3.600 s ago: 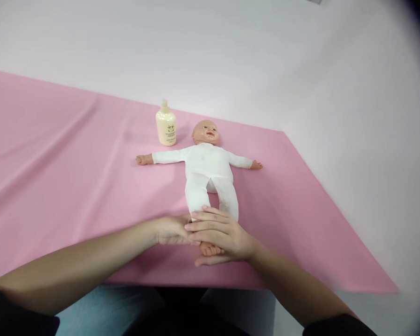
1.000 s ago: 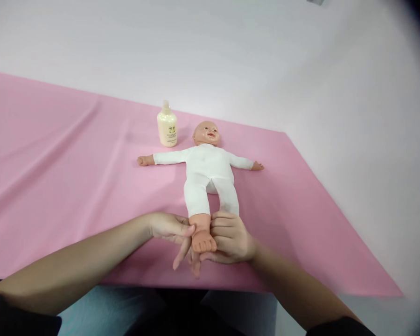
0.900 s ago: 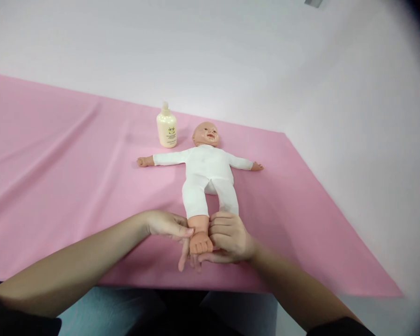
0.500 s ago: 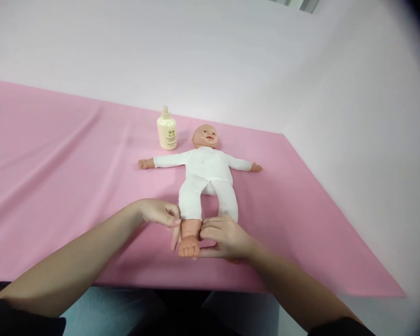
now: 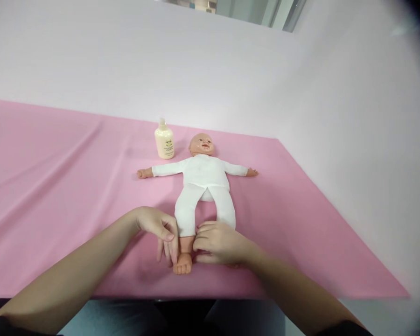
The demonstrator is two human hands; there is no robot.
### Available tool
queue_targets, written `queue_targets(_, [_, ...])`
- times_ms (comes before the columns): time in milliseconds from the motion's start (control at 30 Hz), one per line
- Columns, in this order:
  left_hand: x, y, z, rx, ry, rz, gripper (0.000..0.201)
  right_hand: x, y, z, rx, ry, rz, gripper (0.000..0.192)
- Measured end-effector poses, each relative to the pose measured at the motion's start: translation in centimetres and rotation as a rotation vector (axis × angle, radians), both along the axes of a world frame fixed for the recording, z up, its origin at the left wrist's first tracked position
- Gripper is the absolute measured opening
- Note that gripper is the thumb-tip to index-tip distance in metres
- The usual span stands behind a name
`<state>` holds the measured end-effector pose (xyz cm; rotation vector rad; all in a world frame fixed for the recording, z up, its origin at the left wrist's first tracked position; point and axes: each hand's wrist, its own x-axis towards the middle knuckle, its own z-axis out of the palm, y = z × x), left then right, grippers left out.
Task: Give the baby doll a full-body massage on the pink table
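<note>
A baby doll [image 5: 206,171] in a white suit lies on its back, arms spread, its feet toward me. At the outer side of its left-hand leg in view, my left hand [image 5: 161,231] hangs with fingers loose and apart, their tips beside the bare foot [image 5: 183,264]. Against the inner side of that same ankle rest the curved fingers of my right hand [image 5: 219,242], the thumb lower and apart from them. The right hand covers most of the doll's other lower leg. Neither hand is closed around the leg.
A cream pump bottle [image 5: 164,143] with a printed label stands left of the doll's head. Pink cloth [image 5: 73,186] covers the table, with creases at the left. White walls [image 5: 126,60] rise behind and at the right, with an opening [image 5: 245,11] at the top.
The view has tilted up slightly. My left fingers have loosened from the doll's ankle and hang lower by the foot. The leg lies straighter, and my right thumb has drawn back from the foot.
</note>
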<state>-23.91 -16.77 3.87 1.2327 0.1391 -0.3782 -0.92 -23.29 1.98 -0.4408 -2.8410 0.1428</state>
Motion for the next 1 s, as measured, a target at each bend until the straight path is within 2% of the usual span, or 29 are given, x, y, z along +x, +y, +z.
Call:
queue_targets(167, [0.1, 0.0, 0.0, -0.001, 0.023, -0.017, 0.057, 0.1, 0.2, -0.6, 0.004, -0.026, 0.022, 0.023])
queue_targets(333, [0.2, -0.1, 0.1, -0.014, 0.009, -0.031, 0.062, 0.0, 0.1, -0.3, -0.009, -0.025, 0.027, 0.022])
queue_targets(533, [0.0, -0.3, -0.1, -0.016, -0.026, 0.084, 0.072, 0.4, 0.2, 0.5, -0.035, 0.014, 0.018, 0.028])
queue_targets(633, [0.1, -0.7, -0.4, -0.041, -0.097, 0.161, 0.071, 1.4, 1.0, 0.8, -0.025, 0.04, -0.048, 0.031])
queue_targets(800, [0.6, -1.9, -0.3, -0.205, -0.292, 0.318, 0.061, 3.1, 3.0, 0.9, -0.036, 0.034, -0.135, 0.032])
queue_targets(1000, [1.1, -2.3, -0.4, -0.341, -0.423, 0.393, 0.058, 3.2, 3.9, -0.1, -0.051, -0.021, -0.173, 0.027])
